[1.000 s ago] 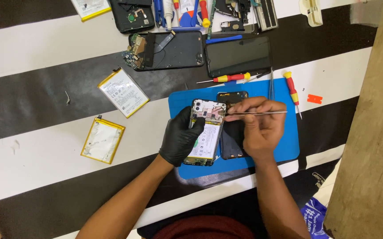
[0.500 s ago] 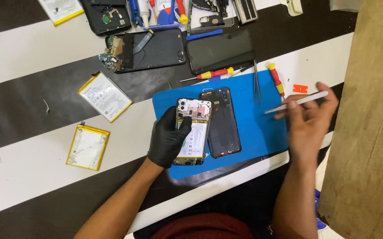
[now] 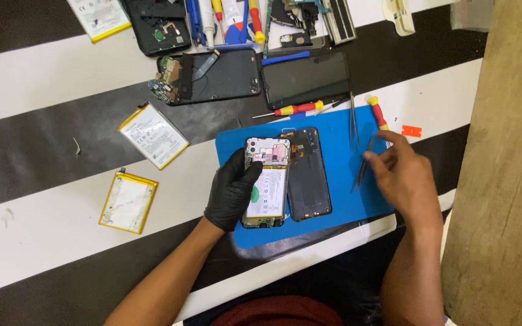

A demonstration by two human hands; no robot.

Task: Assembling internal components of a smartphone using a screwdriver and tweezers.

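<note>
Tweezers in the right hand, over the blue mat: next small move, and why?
Probably bring the tweezers back left to the opened phone. The right hand hovers with them near the blue mat edge, away from the phone, while the gloved left hand steadies it, internals exposed.
</note>
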